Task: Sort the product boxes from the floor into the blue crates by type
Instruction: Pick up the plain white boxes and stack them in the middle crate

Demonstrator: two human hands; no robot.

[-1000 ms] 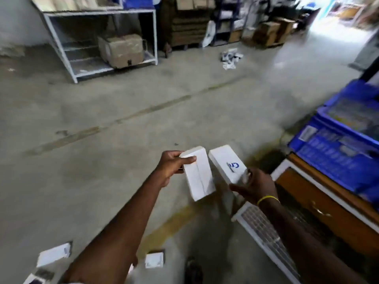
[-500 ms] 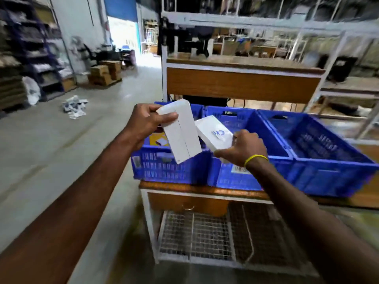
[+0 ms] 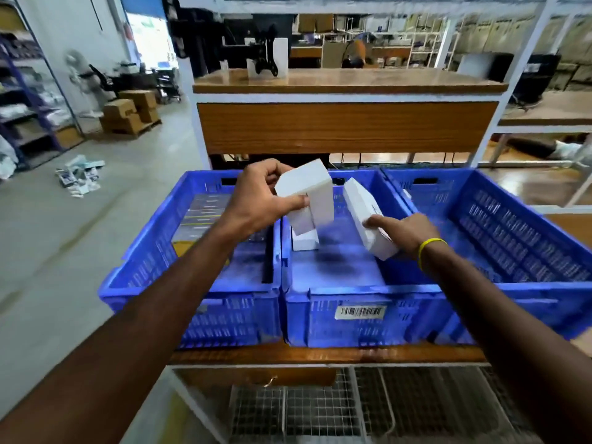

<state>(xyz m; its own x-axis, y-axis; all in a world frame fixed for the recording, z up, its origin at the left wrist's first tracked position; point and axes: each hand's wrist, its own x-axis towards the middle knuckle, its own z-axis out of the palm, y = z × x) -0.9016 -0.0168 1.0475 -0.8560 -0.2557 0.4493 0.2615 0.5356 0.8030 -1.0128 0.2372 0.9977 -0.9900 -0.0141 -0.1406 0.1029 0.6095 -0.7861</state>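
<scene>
Nearest, the middle crate of three blue ones on the desk carries a white barcode sticker on its front wall. The bars show, but the digits are too blurred to read. Above this crate each hand holds a box. The left grip is wrapped round a plain white box, thumb on the near face and fingers curled behind; no print shows on it. The right grip pinches a tilted white box by its lower end; a small label on its side cannot be read. Neither box is in the crate yet. Below them a lone white box already lies on the crate's bottom. The left crate holds a row of grey-topped boxes, so sorting looks under way. I can make out no boxes in the right crate. Far off on the floor a heap of small packages lies, so I judge plenty is left.
</scene>
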